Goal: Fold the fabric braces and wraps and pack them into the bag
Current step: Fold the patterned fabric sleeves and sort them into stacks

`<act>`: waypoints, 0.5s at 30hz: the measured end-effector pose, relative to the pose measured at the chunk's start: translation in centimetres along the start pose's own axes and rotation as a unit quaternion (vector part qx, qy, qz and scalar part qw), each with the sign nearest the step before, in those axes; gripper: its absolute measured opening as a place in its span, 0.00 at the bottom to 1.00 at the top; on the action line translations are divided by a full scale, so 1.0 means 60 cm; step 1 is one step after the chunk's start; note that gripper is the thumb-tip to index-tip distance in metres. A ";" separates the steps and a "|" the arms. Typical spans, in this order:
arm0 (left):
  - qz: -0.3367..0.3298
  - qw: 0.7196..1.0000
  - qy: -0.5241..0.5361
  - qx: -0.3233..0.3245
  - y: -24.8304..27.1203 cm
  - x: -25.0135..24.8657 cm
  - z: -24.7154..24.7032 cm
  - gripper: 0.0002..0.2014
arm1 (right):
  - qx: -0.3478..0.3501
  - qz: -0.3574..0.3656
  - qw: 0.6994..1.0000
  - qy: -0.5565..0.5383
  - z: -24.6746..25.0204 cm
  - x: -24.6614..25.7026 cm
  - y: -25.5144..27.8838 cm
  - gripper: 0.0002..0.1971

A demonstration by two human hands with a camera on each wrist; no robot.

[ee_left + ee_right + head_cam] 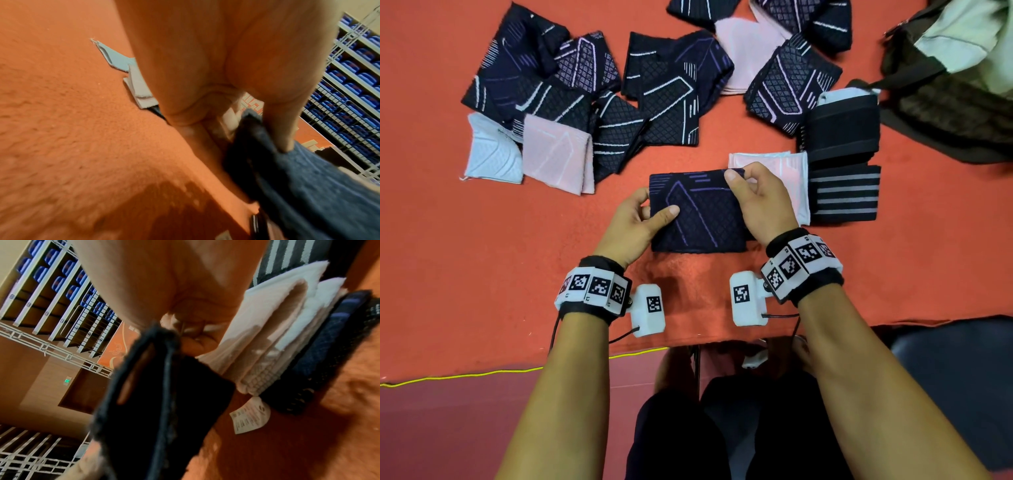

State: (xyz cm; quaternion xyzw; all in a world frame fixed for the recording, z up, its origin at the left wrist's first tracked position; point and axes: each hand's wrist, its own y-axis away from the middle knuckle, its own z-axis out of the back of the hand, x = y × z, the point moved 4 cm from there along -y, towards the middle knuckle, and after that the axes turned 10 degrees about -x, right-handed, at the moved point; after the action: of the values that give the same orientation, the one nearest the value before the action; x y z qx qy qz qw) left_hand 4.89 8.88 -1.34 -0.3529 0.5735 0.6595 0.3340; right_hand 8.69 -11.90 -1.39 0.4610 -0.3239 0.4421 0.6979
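A dark navy brace [698, 212] with purple lines, folded into a rectangle, is held between both hands just over the orange cloth [482, 257]. My left hand [657, 204] pinches its left edge, thumb on top; in the left wrist view the thumb [283, 142] presses on the dark brace [308, 186]. My right hand [738, 174] pinches the upper right corner. In the right wrist view the brace [164, 394] hangs from my right hand [174, 331]. The brown bag [945, 85] lies open at the far right.
Right of the brace lie a folded pink brace [787, 168], a grey-striped black wrap [842, 195] and a black wrap [842, 130]. Several unfolded navy, pink and white braces [544, 102] are spread across the back. A paper label [249, 415] lies on the cloth.
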 end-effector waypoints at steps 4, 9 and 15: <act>-0.004 0.999 0.029 -0.021 -0.005 -0.004 -0.014 0.14 | 0.055 -0.050 0.994 -0.080 0.022 -0.001 0.010 0.12; -0.010 0.999 0.042 -0.032 -0.010 -0.013 -0.040 0.13 | 0.068 -0.095 0.988 -0.104 0.043 -0.003 0.017 0.10; 0.011 0.999 0.038 0.002 -0.015 -0.015 -0.100 0.22 | -0.040 -0.064 0.995 -0.058 0.077 0.000 -0.007 0.13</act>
State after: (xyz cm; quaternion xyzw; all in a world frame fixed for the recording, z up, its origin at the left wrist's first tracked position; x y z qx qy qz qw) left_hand 6.63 2.99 -1.59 -0.3710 0.5910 0.6479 0.3055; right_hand 8.87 -16.31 0.12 0.4775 -0.3513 0.3561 0.7224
